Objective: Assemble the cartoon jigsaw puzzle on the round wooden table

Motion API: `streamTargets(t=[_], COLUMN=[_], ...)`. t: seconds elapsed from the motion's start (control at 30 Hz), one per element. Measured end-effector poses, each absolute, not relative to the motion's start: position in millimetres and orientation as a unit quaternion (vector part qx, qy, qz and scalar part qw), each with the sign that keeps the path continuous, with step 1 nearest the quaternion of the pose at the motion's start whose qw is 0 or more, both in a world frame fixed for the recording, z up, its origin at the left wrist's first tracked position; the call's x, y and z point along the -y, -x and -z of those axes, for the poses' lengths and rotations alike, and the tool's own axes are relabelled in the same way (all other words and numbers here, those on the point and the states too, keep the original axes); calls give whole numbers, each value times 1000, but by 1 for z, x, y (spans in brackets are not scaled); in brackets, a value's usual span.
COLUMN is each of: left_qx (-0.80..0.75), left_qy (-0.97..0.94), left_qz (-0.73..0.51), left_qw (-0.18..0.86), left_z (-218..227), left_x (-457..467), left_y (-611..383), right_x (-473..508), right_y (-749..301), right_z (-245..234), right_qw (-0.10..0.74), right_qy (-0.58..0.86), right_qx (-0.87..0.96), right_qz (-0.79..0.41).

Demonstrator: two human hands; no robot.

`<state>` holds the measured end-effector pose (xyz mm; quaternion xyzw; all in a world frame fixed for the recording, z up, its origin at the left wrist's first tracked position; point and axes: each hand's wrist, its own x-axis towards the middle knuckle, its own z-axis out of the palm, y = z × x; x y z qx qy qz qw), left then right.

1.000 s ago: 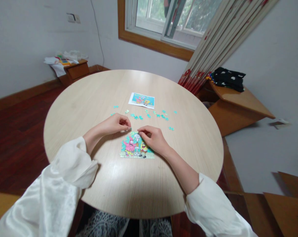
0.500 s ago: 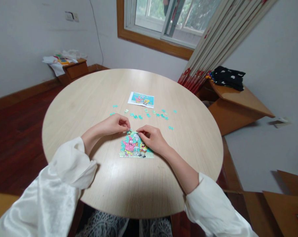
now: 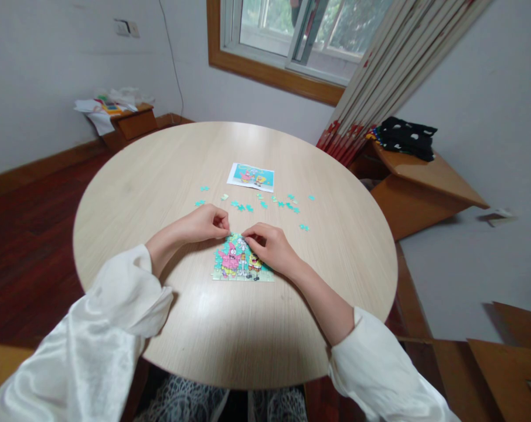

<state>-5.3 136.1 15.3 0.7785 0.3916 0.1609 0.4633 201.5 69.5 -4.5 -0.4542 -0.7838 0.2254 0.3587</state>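
A partly assembled jigsaw puzzle [image 3: 231,265] with cartoon figures, one pink and one yellow, lies flat near the middle of the round table. At its upper left edge, my left hand [image 3: 209,224] is closed in a pinch on a small puzzle piece [image 3: 231,234], mostly covered by the fingertips. My right hand [image 3: 269,243] rests over the puzzle's upper right part, thumb and fingers closed at its top edge, hiding that corner. Beyond the hands, several loose teal and pale jigsaw pieces [image 3: 241,207] are scattered in a rough row.
A creased picture sheet [image 3: 253,177] with the same figures lies behind the loose pieces on the round wooden table [image 3: 160,170]. One loose piece [image 3: 304,227] sits right of my right hand. Wooden furniture [image 3: 424,181] with dark cloth stands at the right.
My left fingertips have lowered slightly, bringing the piece down against the puzzle's top edge. My right hand stays almost where it was.
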Motion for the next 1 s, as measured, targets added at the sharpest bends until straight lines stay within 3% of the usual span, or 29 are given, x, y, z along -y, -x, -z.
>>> streamTargets(t=[1.0], left_qx=[-406], left_qy=[-803], left_qz=[-136], left_qw=[415], left_z=[-20], left_x=[-131], left_y=[0], right_x=[-70], right_y=[-201], right_z=[4], right_qw=[354], right_qy=[455], right_qx=[784], right_qz=[-229])
